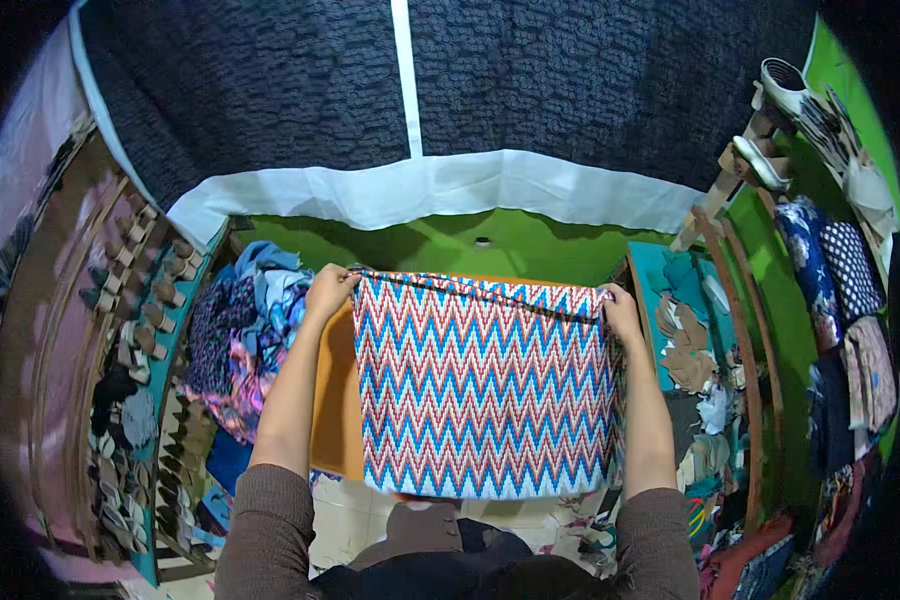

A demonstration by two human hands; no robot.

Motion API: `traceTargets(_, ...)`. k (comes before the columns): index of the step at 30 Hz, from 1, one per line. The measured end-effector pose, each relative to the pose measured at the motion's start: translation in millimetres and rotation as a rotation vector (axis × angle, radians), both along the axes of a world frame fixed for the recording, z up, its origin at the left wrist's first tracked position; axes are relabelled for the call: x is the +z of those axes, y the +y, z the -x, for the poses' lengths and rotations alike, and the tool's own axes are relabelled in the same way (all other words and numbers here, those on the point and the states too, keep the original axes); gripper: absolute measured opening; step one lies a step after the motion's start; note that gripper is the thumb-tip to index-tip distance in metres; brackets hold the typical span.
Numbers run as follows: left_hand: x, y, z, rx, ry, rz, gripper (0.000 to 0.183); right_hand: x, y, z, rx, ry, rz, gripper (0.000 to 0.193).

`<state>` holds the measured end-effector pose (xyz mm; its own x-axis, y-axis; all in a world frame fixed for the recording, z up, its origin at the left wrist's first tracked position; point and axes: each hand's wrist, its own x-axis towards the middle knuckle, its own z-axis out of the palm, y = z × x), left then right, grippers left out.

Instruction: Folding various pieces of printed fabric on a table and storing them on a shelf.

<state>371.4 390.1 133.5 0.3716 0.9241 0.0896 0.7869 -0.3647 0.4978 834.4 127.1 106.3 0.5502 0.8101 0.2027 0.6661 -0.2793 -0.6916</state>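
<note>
A piece of fabric (485,390) with a red, blue and white zigzag pattern hangs spread between my two hands. My left hand (332,290) pinches its upper left corner, and my right hand (620,312) grips the upper right corner. Along the top the edge is folded over, with a dark shadowed crease running toward the right. Both arms reach forward, sleeves pushed up to the elbows. Behind the cloth an orange-brown surface (335,400) shows at the left; the fabric hides most of it.
To the left lies a heap of crumpled clothes (245,330), beside a rack of shoes (120,420). A teal shelf (650,300) with light brown pieces stands at the right. Folded cloths (855,270) hang farther right, below white shoes (760,163). A dark curtain (270,90) with a white hem spans the back.
</note>
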Motion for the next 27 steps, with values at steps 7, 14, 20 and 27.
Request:
traceTargets(7, -51.7, 54.3, -55.6, 0.112, -0.09, -0.157, 0.051, -12.9, 78.8, 24.1, -0.323, -0.252, 0.188, 0.044)
traceTargets(14, -117.6, -129.2, -103.4, -0.489, 0.251, -0.118, 0.056, -101.0, 25.4, 168.3, 0.075, -0.446, 0.332, 0.051)
traceTargets(20, -133.0, -159.2, -45.4, -0.377, 0.298, -0.034, 0.055, -121.7, -32.1, 146.6, -0.018, -0.419, 0.417, 0.044)
traceTargets(27, -141.0, -140.5, 28.8, 0.05, 0.369, -0.114, 0.054, -124.6, -72.8, 97.7, -0.387, -0.4, 0.54, 0.043)
